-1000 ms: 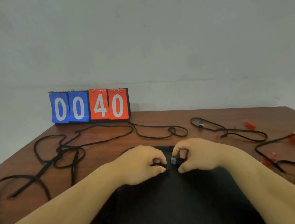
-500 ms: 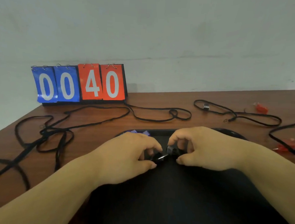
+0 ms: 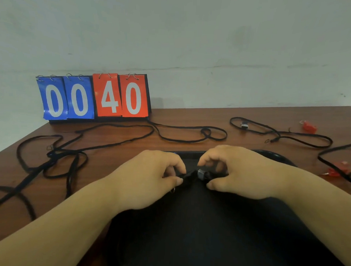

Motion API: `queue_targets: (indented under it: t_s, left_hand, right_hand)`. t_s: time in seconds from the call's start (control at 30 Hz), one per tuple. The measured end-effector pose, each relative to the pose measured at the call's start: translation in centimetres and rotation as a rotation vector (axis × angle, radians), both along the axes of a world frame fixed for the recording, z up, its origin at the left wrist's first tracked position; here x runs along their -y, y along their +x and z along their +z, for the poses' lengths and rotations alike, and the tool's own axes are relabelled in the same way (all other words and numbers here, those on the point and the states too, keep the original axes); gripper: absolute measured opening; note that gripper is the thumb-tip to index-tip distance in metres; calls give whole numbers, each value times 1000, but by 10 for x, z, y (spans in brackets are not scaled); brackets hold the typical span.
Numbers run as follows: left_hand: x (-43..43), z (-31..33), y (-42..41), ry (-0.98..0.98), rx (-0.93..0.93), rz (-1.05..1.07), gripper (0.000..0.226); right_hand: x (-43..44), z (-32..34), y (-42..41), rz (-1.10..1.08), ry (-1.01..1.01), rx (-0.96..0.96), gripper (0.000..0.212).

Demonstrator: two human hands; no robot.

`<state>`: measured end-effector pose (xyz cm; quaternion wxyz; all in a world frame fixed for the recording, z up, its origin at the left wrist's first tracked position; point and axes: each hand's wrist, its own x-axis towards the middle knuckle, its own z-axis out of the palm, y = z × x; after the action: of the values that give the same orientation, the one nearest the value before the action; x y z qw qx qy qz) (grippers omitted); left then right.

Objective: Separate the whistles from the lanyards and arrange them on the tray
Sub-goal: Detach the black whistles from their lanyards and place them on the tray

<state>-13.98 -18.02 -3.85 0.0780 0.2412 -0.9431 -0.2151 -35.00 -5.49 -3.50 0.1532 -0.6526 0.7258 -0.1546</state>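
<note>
Pale grey-white wall (image 3: 215, 34) behind; brown wooden table (image 3: 191, 117) against it; even, dim light.

Both forearms are bare: the left reaches in from 7 o'clock, the right from 4 o'clock. The hands meet knuckles-up near the middle. The left hand (image 3: 148, 178) pinches the lanyard (image 3: 185, 176) between thumb and curled fingers (image 3: 177, 164). At its 3 o'clock, the right hand (image 3: 237, 171) likewise pinches the whistle (image 3: 201, 173).
</note>
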Motion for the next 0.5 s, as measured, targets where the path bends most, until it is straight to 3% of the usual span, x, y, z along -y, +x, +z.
queue_targets:
  t_s: [0.23,0.5]
  left_hand:
    - [-1,0,-3,109,-39,28,12]
    - [-4,0,-1,20,-39,69,8]
  right_hand:
    - [4,-5,6,27,-33,14,37]
    - [8,-9,12,16,-25,-29,60]
